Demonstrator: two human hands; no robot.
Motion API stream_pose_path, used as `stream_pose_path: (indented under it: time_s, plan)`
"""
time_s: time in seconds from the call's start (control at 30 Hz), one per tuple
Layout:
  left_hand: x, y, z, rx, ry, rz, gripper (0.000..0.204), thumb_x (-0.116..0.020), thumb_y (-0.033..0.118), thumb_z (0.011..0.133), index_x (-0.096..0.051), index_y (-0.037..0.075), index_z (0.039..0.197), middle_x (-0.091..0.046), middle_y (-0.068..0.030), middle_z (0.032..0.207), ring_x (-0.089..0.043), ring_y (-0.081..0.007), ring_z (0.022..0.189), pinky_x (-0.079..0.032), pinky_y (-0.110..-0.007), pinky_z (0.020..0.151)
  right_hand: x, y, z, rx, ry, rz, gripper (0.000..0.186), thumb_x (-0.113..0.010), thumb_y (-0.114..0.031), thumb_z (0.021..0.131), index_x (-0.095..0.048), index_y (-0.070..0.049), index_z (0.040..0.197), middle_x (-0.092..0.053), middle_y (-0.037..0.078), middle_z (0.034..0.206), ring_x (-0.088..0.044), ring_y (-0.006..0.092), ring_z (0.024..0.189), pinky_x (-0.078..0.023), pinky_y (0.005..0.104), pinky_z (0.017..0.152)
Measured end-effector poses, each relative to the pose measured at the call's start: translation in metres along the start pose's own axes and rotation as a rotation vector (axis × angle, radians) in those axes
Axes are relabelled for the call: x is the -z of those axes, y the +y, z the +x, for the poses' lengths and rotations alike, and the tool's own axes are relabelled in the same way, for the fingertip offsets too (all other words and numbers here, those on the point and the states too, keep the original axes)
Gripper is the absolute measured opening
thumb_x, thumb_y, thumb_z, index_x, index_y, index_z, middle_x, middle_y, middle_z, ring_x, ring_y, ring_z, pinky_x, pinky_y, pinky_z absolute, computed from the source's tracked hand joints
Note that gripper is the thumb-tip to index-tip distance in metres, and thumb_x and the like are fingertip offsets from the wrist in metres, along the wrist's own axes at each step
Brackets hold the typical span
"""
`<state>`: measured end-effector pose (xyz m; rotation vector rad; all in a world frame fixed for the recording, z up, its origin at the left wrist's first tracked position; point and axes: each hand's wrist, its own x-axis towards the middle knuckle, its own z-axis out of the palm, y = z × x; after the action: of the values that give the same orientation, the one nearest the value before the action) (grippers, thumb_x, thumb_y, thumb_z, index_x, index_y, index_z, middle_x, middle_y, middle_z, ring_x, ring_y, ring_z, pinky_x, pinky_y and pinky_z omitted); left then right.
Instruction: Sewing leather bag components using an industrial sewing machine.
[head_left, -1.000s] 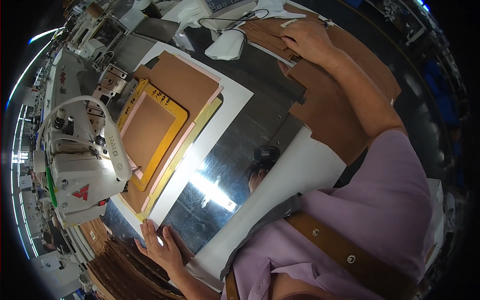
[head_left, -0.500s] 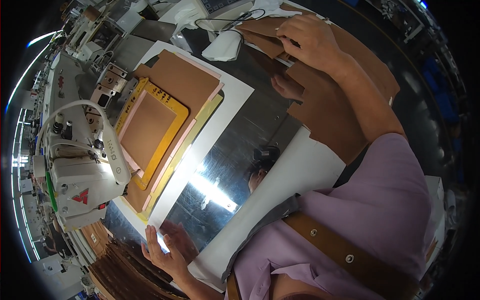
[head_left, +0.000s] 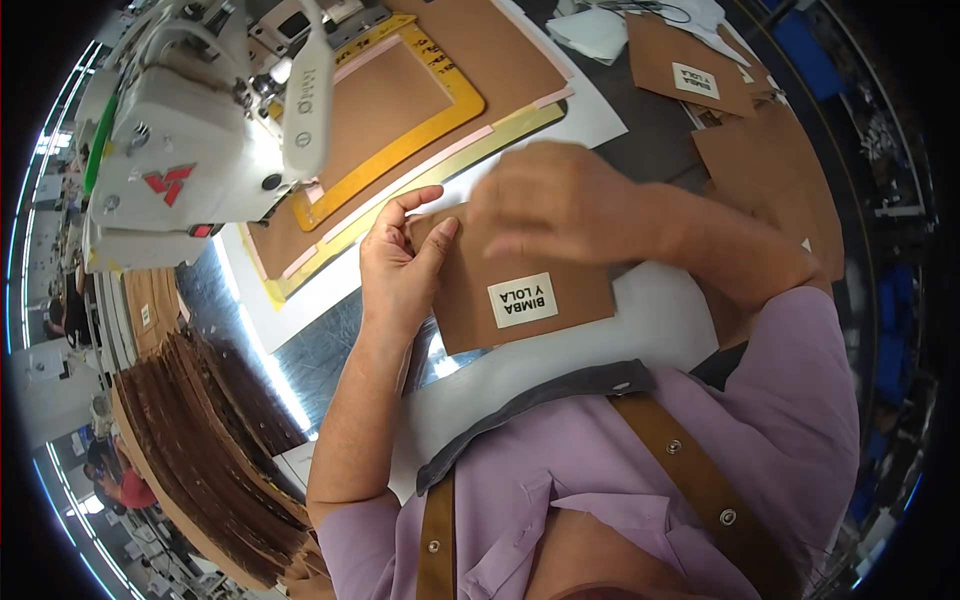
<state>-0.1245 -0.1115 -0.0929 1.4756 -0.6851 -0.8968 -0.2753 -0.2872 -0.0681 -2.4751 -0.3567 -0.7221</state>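
A brown leather piece (head_left: pixel 520 290) with a small white label lies in front of me on the white table surface (head_left: pixel 650 320). My left hand (head_left: pixel 400 262) pinches its left edge between thumb and fingers. My right hand (head_left: pixel 560 200), blurred by motion, rests on the piece's upper part and covers it. Just beyond both hands a yellow frame template (head_left: pixel 410 110) holds brown material under the white sewing machine (head_left: pixel 210 130).
More brown labelled pieces (head_left: pixel 690 70) lie stacked at the far right. A fanned stack of brown pieces (head_left: pixel 210 440) sits at my lower left. White fabric (head_left: pixel 600 30) lies at the back. Another person (head_left: pixel 120 490) is far off at the lower left.
The view swung toward the machine. My right hand came back from the far stack with a labelled piece, and my left hand left the lower-left stack and took hold of that piece.
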Motion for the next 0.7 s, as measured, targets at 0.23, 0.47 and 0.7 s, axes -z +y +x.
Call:
stream_pose_path:
  time_s: [0.23, 0.47, 0.7]
  plan:
    - [0.018, 0.006, -0.005, -0.101, 0.089, -0.03, 0.018, -0.069, 0.009, 0.099, -0.062, 0.004, 0.115, -0.071, -0.0013, 0.089, -0.062, -0.0022, 0.077, -0.049, -0.018, 0.066, -0.012, 0.033, 0.035, -0.424, -0.218, 0.379, 0.026, -0.07, -0.029, 0.095, -0.072, -0.003, 0.095, -0.07, 0.012, 0.083, -0.069, 0.0258, 0.083, -0.051, 0.0392, 0.076]
    - [0.11, 0.004, 0.009, -0.136, 0.331, 0.227, 0.028, -0.073, 0.02, 0.098, -0.07, -0.003, 0.116, -0.072, -0.0047, 0.096, -0.065, -0.0087, 0.087, -0.052, -0.022, 0.08, -0.005, 0.096, 0.092, -0.351, -0.287, 0.285, 0.021, -0.069, -0.025, 0.096, -0.073, -0.004, 0.097, -0.073, 0.01, 0.084, -0.069, 0.02, 0.077, -0.051, 0.0341, 0.073]
    - [0.207, 0.008, 0.122, -0.192, 0.457, 0.523, 0.028, -0.074, 0.011, 0.092, -0.068, -0.003, 0.115, -0.071, -0.0097, 0.111, -0.066, -0.0156, 0.102, -0.049, -0.028, 0.092, -0.045, 0.167, 0.155, -0.179, -0.293, 0.252, 0.021, -0.071, -0.027, 0.095, -0.075, -0.006, 0.096, -0.075, 0.007, 0.088, -0.068, 0.0173, 0.079, -0.051, 0.0347, 0.071]
